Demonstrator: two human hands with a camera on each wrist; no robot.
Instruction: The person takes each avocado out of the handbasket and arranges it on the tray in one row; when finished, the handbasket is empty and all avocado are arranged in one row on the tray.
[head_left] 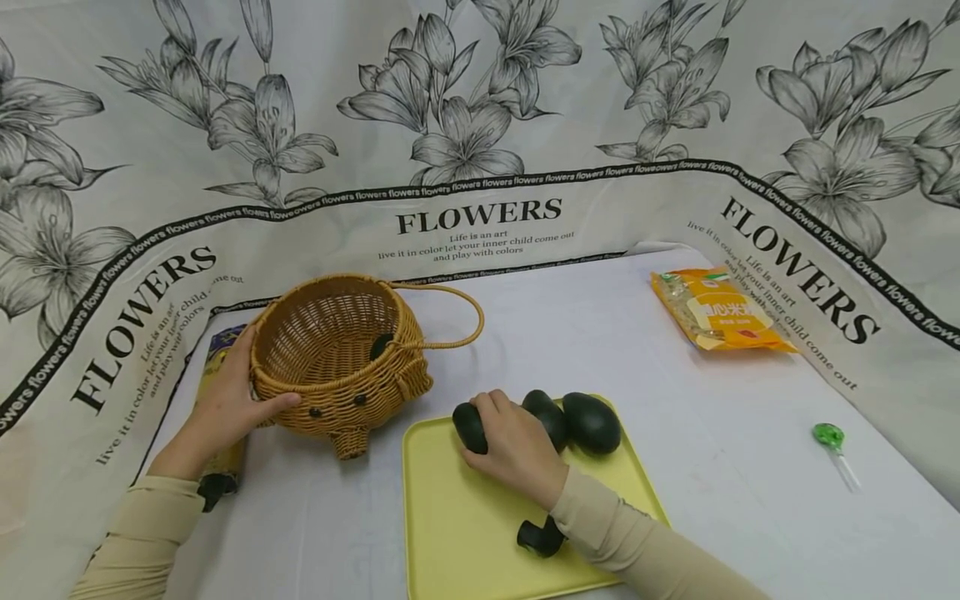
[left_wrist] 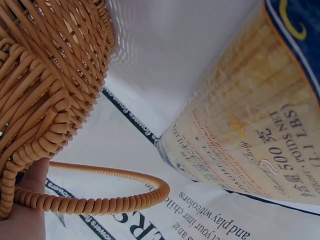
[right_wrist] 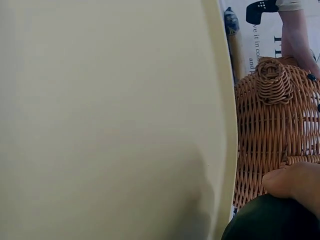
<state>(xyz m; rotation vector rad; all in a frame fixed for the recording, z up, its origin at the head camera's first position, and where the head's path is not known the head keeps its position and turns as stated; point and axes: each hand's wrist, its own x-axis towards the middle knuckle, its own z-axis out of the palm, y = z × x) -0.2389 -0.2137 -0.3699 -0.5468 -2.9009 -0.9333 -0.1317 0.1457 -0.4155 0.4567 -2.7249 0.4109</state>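
Observation:
My left hand (head_left: 228, 392) grips the left side of a wicker basket (head_left: 341, 367) shaped like an animal, its thumb across the outside below the rim. In the left wrist view a finger passes beside the basket's looped handle (left_wrist: 100, 204). A small dark thing (head_left: 382, 345) shows inside the basket, partly hidden. Over the yellow tray (head_left: 450, 533), my right hand (head_left: 517, 446) holds a dark green avocado (head_left: 469, 427) between thumb and fingers. Close behind that hand, another avocado (head_left: 547, 417) and a larger one (head_left: 592, 423) lie on the tray.
Left of the basket lies a clear pack of spaghetti (left_wrist: 235, 135), partly behind the left arm. An orange food packet (head_left: 720, 310) is at the back right, and a green lollipop (head_left: 829, 437) lies at the right. Flower-printed cloth (head_left: 480, 217) rises behind the table.

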